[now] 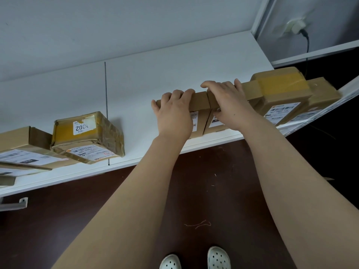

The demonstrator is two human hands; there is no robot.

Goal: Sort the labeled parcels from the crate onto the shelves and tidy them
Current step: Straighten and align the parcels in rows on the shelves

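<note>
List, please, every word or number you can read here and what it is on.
"002", upside down to the camera: white sticker on the tape-wrapped parcel.
"507 PM02", roughly: shipping label on that parcel's front; rest too small.
Labels on left small box, gripped by left hand, and right small box, gripped by right hand: covered, unreadable.
Other labels: blurred.

White plug [297,26] is sitting in a wall socket at upper right, with its black cable [307,43] hanging straight down. Dark brown floor [213,162] is showing below, with a loose thread [198,224] lying on it. Two white perforated shoes [218,258] are standing side by side at the bottom edge. Grey metal handle [13,204] is jutting in at far left.
</note>
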